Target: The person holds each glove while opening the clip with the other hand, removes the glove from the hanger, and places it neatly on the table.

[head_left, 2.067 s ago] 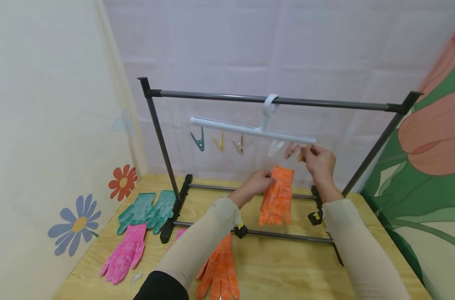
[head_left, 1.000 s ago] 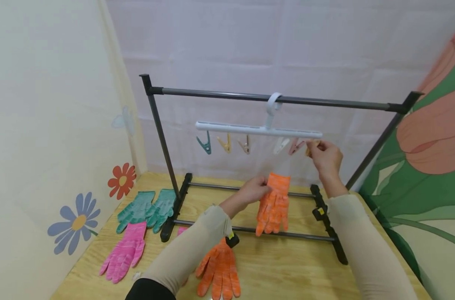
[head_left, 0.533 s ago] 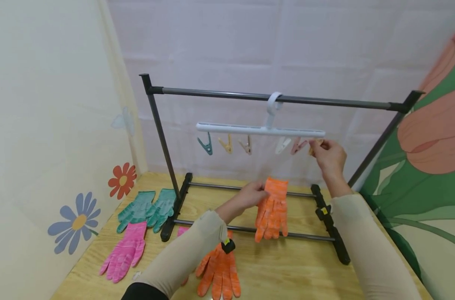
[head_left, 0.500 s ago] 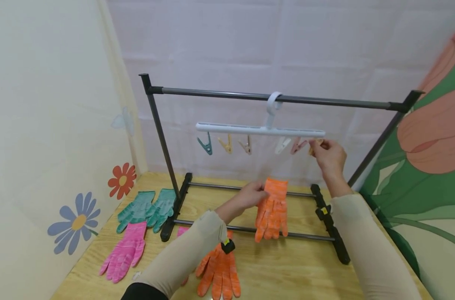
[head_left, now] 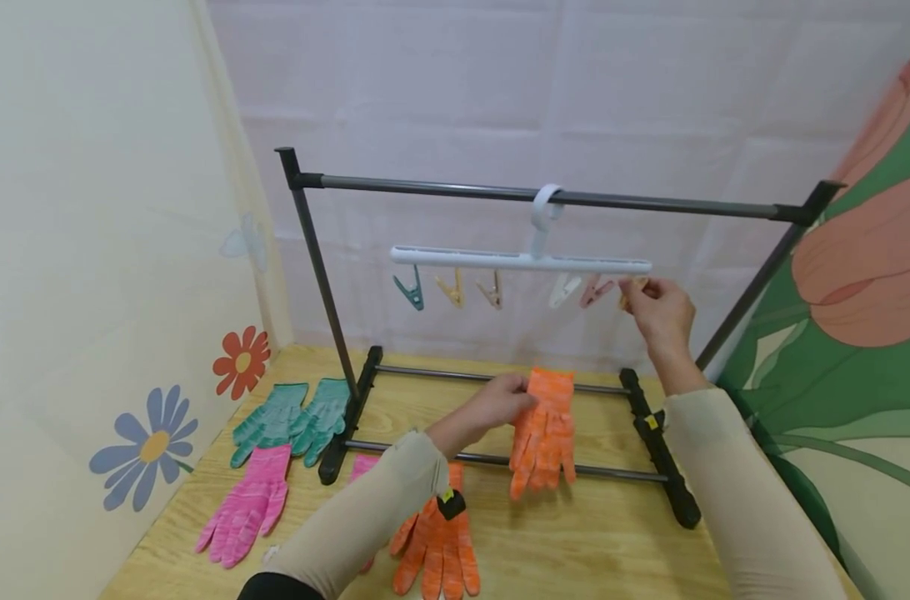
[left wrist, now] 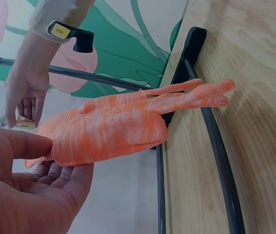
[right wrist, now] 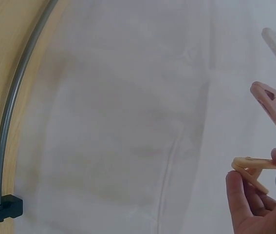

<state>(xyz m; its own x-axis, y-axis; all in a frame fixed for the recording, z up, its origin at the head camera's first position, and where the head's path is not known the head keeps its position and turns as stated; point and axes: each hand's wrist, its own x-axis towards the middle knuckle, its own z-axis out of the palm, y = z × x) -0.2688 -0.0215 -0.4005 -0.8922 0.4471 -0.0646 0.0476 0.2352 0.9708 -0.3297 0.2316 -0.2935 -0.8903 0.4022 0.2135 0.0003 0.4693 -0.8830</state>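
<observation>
My left hand (head_left: 503, 402) pinches an orange striped glove (head_left: 548, 433) near its cuff, between thumb and fingers. The glove hangs fingers down, below the right half of a white hanger (head_left: 462, 257). In the left wrist view the glove (left wrist: 108, 131) lies across the fingers with the thumb on top. My right hand (head_left: 659, 315) holds a yellowish clothespin (right wrist: 249, 168) at the hanger's right end, thumb on one side and fingers on the other. Beside it hang a pink clothespin (head_left: 596, 291) and a white clothespin (head_left: 565, 289).
The hanger hooks over the top bar (head_left: 425, 190) of a black rack. Teal (head_left: 407, 292), yellow (head_left: 451, 291) and beige clothespins (head_left: 492, 291) hang on its left half. Teal gloves (head_left: 275, 421), a pink glove (head_left: 248, 504) and another orange glove (head_left: 440, 550) lie on the wooden table (head_left: 575, 542).
My left hand has lowered the orange glove, moving slightly left. My right hand has shifted a little right with the clothespin, and the hanger has turned to sit more level in view.
</observation>
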